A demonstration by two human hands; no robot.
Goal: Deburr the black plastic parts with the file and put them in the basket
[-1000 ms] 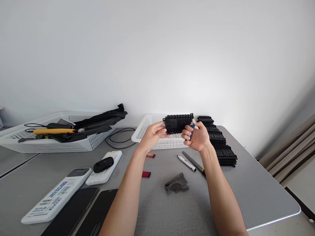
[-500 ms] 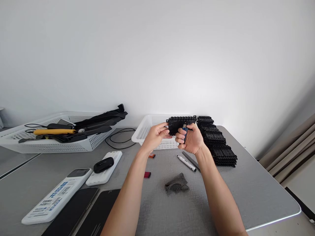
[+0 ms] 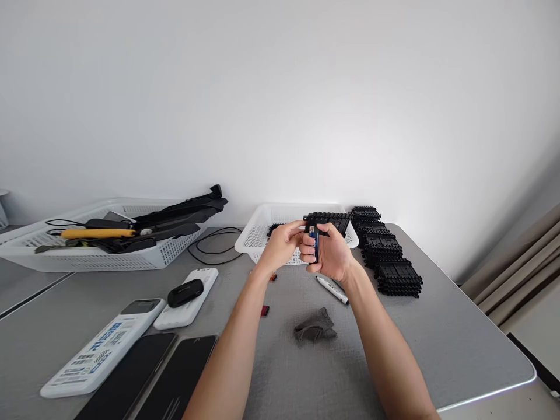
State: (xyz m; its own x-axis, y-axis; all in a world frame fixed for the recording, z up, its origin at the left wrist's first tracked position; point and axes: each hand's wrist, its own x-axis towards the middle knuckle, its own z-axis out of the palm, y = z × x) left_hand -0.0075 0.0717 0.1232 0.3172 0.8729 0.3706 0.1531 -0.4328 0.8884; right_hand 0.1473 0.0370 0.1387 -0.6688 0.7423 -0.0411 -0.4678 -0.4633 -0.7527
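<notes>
My left hand [image 3: 282,244] is closed on the left end of a black plastic panel [image 3: 328,219] with a toothed top edge, raised over the front of a white basket. A blue lighter [image 3: 313,245] with a metal top stands upright in the curled fingers of my right hand [image 3: 330,254], just in front of the panel. My right thumb lies near the panel; whether it touches cannot be made out. Part of the panel is hidden behind my fingers.
Stacks of similar black panels [image 3: 389,251] stand on the right. The white basket [image 3: 251,236] holds more black pieces. Nearer lie a marker [image 3: 332,290], a grey cloth [image 3: 315,325] and a red object [image 3: 265,311]. Leftward are a tool-filled basket [image 3: 100,265], a cable and power banks [image 3: 102,347].
My right hand has shifted left with the lighter, closer to my left hand. The panel has moved slightly right and is tilted differently.
</notes>
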